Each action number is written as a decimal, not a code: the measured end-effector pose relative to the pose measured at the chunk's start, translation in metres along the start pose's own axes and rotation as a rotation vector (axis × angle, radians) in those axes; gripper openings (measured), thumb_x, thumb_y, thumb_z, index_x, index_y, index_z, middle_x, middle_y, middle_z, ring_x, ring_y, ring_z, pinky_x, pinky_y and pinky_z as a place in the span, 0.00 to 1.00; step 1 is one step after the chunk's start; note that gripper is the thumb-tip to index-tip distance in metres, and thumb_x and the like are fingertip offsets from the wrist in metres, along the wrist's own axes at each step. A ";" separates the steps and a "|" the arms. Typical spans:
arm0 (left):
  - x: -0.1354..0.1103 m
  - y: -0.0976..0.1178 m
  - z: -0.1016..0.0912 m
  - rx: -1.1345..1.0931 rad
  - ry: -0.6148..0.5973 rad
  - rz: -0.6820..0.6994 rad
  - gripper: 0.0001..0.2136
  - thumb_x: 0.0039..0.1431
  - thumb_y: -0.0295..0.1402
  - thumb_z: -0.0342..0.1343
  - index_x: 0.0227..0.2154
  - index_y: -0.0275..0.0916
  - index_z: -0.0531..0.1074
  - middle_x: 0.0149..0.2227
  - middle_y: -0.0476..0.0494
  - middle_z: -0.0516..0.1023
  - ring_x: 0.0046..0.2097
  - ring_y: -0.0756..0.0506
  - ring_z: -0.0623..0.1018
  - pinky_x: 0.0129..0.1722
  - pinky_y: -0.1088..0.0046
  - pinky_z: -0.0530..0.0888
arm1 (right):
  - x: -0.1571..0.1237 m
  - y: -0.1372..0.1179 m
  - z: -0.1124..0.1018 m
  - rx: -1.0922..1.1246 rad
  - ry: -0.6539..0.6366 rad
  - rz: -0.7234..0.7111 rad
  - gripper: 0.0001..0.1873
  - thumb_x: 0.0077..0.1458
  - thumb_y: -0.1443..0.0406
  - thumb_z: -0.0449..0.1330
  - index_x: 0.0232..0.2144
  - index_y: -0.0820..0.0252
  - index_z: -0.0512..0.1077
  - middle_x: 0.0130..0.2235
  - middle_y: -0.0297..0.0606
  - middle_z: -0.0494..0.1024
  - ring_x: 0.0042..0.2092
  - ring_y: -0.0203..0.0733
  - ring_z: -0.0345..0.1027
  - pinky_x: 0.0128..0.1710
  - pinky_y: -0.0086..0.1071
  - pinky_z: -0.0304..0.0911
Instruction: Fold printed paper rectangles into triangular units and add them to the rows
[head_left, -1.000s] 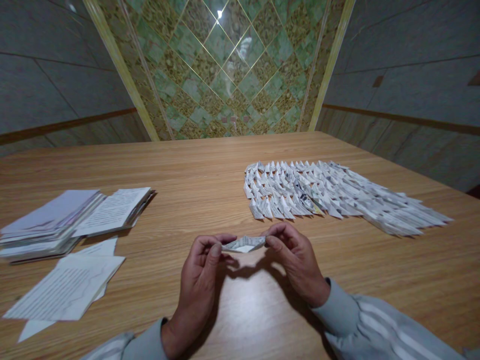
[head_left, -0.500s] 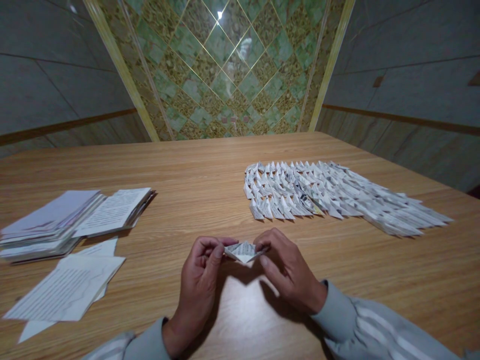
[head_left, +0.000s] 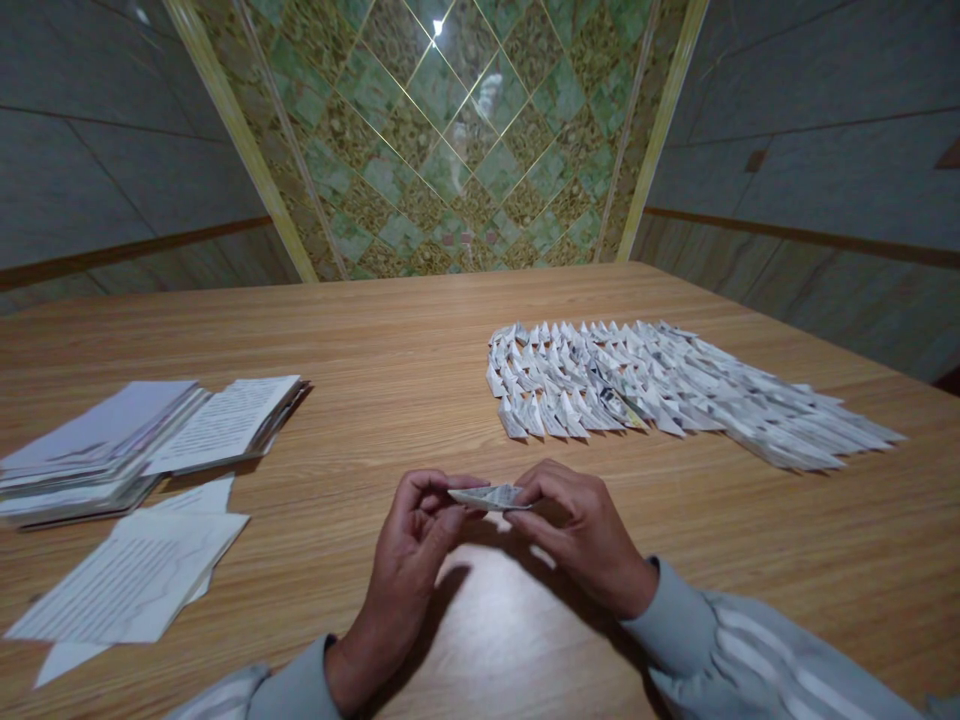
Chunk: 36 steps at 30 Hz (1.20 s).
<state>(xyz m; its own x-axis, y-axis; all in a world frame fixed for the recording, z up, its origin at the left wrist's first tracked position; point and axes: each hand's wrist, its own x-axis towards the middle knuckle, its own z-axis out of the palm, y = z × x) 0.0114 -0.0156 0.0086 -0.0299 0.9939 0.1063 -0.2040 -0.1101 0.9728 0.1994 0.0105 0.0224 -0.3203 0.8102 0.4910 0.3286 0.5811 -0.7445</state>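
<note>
The folded paper [head_left: 487, 497] was held on the near side of the rows of paper boats [head_left: 570, 385], by their left end, its tips partly covered by fingers. The left hand [head_left: 405, 550] pinched one tip, the right hand [head_left: 585, 525] the other; some fingers were hidden behind. Toward the rows' right end, single boats blurred together. Well left of the rows, the paper stack [head_left: 97, 425] was cut off by the picture's edge, printed pages [head_left: 232, 420] beside it, their text too small to read. Nearer than the rows, far left, one loose sheet [head_left: 127, 575] partly covered another.
</note>
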 end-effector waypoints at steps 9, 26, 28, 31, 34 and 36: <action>0.001 0.002 0.003 0.168 -0.003 -0.043 0.06 0.50 0.30 0.67 0.28 0.37 0.75 0.28 0.48 0.80 0.31 0.47 0.79 0.32 0.74 0.76 | 0.000 -0.004 0.004 0.007 -0.058 -0.051 0.05 0.56 0.67 0.64 0.28 0.58 0.72 0.30 0.37 0.78 0.33 0.41 0.70 0.33 0.32 0.62; 0.009 0.008 0.006 0.097 0.076 -0.098 0.10 0.44 0.33 0.70 0.24 0.37 0.74 0.22 0.49 0.78 0.25 0.49 0.76 0.25 0.76 0.73 | 0.002 -0.002 0.010 0.508 0.046 0.411 0.11 0.47 0.63 0.69 0.29 0.59 0.70 0.28 0.30 0.71 0.30 0.35 0.64 0.29 0.27 0.59; 0.010 0.008 0.007 0.065 0.047 -0.147 0.11 0.44 0.34 0.70 0.27 0.37 0.73 0.23 0.49 0.78 0.25 0.49 0.76 0.26 0.76 0.73 | 0.003 0.001 0.008 0.553 0.015 0.439 0.13 0.47 0.61 0.69 0.31 0.59 0.70 0.28 0.29 0.71 0.29 0.34 0.64 0.28 0.27 0.59; 0.010 0.007 0.007 0.038 -0.012 -0.190 0.13 0.43 0.32 0.70 0.31 0.38 0.74 0.26 0.50 0.79 0.27 0.49 0.77 0.28 0.76 0.74 | 0.002 0.002 0.010 0.580 -0.015 0.460 0.14 0.48 0.61 0.68 0.34 0.59 0.70 0.28 0.28 0.71 0.29 0.34 0.64 0.29 0.27 0.60; 0.009 0.004 0.008 0.074 -0.010 -0.169 0.12 0.43 0.30 0.70 0.30 0.37 0.74 0.26 0.51 0.78 0.28 0.50 0.76 0.28 0.78 0.72 | 0.000 0.001 0.014 0.531 -0.016 0.445 0.13 0.48 0.63 0.67 0.36 0.59 0.70 0.31 0.30 0.73 0.31 0.35 0.66 0.31 0.28 0.61; 0.008 0.003 0.007 0.096 0.020 -0.147 0.12 0.43 0.30 0.71 0.28 0.36 0.73 0.25 0.52 0.76 0.27 0.51 0.74 0.26 0.80 0.70 | -0.001 -0.001 0.017 0.512 0.004 0.440 0.12 0.48 0.64 0.67 0.35 0.59 0.70 0.31 0.30 0.73 0.32 0.35 0.66 0.32 0.29 0.62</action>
<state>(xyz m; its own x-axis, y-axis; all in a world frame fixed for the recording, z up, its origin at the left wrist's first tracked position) 0.0174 -0.0075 0.0134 -0.0267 0.9988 -0.0417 -0.1132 0.0385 0.9928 0.1842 0.0077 0.0145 -0.2495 0.9638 0.0936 -0.0353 0.0875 -0.9955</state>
